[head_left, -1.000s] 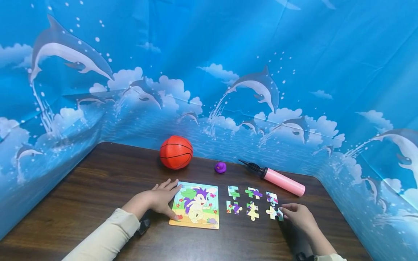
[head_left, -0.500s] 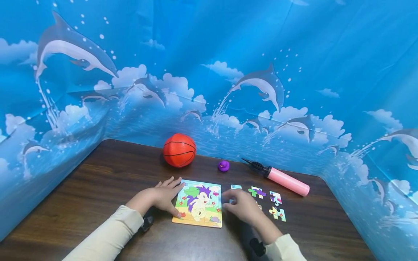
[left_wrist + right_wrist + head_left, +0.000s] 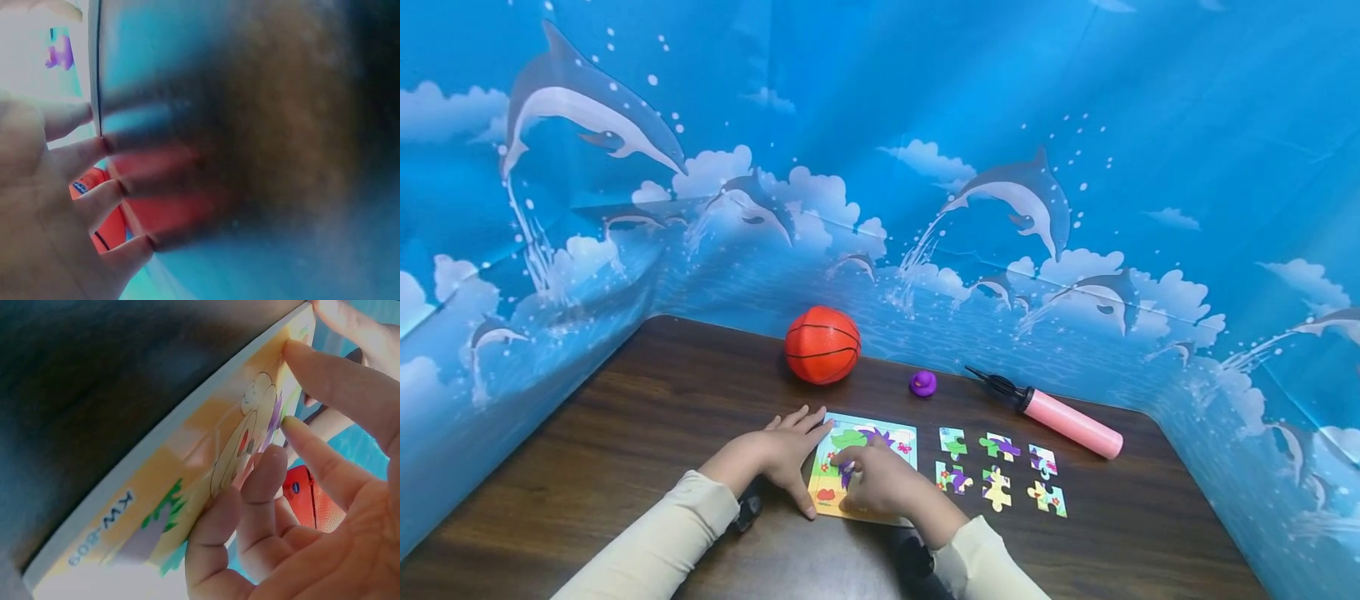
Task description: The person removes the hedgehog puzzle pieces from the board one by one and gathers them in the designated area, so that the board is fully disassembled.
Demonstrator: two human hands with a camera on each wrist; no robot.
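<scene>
The square hedgehog puzzle board (image 3: 908, 454) lies flat on the table. Spread fingers of my left hand (image 3: 782, 458) rest along its left side, the thumb down at the lower left corner. Across the middle of the picture reaches my right hand (image 3: 883, 482), hiding most of the hedgehog. In the right wrist view its thumb and index fingertips touch the board's face, set apart from each other, while the other fingers bend loosely above the printed scene. To the right of the board lie several loose jigsaw pieces, among them a yellow piece (image 3: 997, 489) and a purple-and-green piece (image 3: 1000, 446).
Behind the board stand an orange toy basketball (image 3: 823, 345) and a small purple rubber duck (image 3: 923, 383). A pink hand pump (image 3: 1073, 422) lies at the back right. A blue dolphin-print curtain (image 3: 880, 208) hangs along the table's (image 3: 715, 358) far and side edges.
My right hand has left the lower right loose piece and moved left, over the other pieces and onto the board. The left hand has stayed at the board's left side.
</scene>
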